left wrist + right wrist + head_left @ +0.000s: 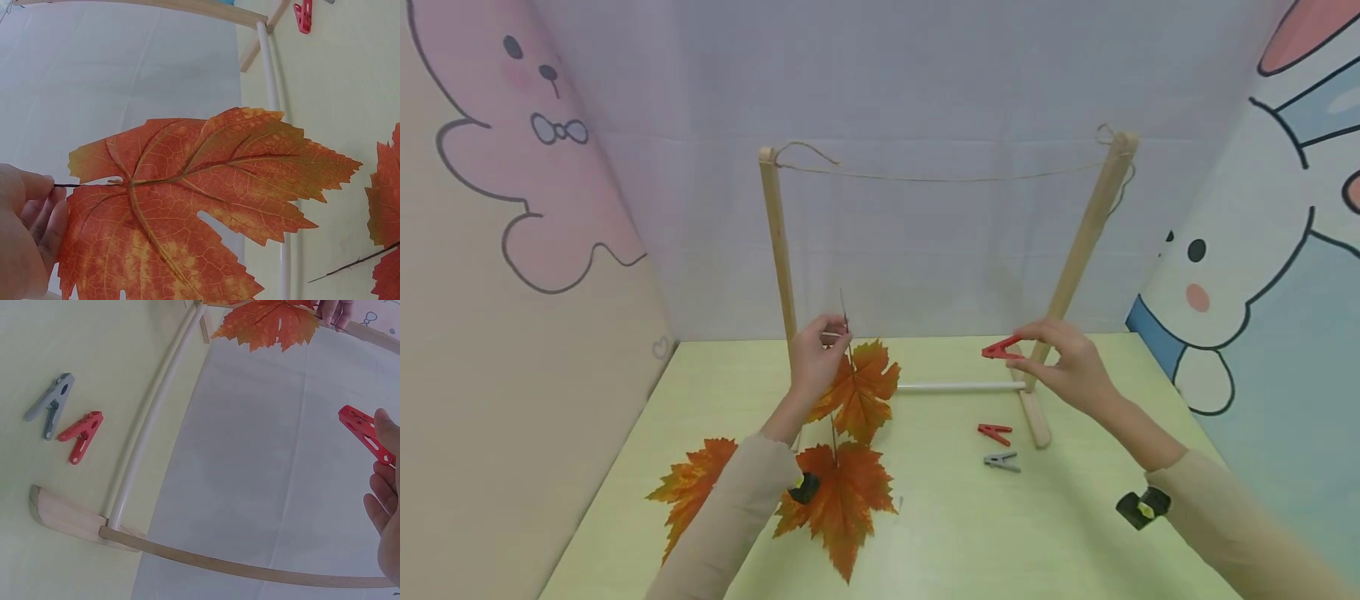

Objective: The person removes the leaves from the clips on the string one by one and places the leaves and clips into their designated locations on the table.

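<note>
My left hand (818,354) pinches the thin dark stem of an orange maple leaf (861,392), which hangs below the fingers near the left post. In the left wrist view the same leaf (181,181) spreads out beside the fingertips. A red clothespin (1002,348) is pinched between thumb and fingers of my right hand (1067,362), in front of the right post. Its jaw end points left, toward the leaf. Above both hands a thin string (940,178) runs between the tops of the two wooden posts.
On the table lie a second red clothespin (995,433) and a grey clothespin (1002,462). Two more maple leaves (842,500) rest at the left, one partly behind my left sleeve. A white rod (958,387) joins the wooden frame (1082,237) low down.
</note>
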Demonstrator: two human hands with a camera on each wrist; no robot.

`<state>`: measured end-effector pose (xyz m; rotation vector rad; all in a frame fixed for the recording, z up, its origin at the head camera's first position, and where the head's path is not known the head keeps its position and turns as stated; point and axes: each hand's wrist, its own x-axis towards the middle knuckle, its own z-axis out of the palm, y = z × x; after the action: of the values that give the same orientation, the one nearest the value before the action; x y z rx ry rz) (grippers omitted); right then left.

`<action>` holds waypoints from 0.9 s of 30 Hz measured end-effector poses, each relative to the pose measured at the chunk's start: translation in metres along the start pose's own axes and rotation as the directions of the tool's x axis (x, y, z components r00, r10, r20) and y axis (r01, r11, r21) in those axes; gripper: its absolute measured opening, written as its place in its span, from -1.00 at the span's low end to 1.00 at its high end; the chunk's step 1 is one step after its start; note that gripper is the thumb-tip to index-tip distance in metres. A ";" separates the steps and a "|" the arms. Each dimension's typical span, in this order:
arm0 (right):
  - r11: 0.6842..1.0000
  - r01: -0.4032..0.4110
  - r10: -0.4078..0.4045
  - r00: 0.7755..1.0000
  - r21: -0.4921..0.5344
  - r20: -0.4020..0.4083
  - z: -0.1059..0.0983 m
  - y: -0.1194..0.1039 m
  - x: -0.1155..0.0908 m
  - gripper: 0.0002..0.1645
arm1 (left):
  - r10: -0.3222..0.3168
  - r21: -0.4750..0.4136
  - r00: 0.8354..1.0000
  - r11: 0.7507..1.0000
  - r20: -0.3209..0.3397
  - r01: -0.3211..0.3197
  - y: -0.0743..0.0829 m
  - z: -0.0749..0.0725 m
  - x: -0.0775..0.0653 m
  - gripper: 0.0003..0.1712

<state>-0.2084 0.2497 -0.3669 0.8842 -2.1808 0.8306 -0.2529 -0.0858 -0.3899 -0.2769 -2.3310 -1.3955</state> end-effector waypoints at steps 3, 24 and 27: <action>1.000 -0.003 0.003 1.000 0.011 -0.007 0.006 -0.001 -0.005 -0.45 | -0.032 -0.002 0.999 0.999 0.004 0.032 -0.004 -0.002 -0.004 -0.82; 0.993 -0.104 0.102 0.994 0.050 0.041 0.027 0.000 -0.041 -0.52 | -0.160 -0.135 0.976 0.974 0.150 0.180 -0.023 -0.002 -0.043 -0.85; 0.994 -0.095 0.093 0.995 0.048 0.034 0.026 0.001 -0.045 -0.52 | -0.170 -0.169 0.972 0.966 0.161 0.197 -0.025 0.000 -0.046 -0.84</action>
<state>-0.1914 0.2469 -0.4159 0.8293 -2.2532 0.9256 -0.2207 -0.0960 -0.4306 -0.2253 -2.3975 -1.7397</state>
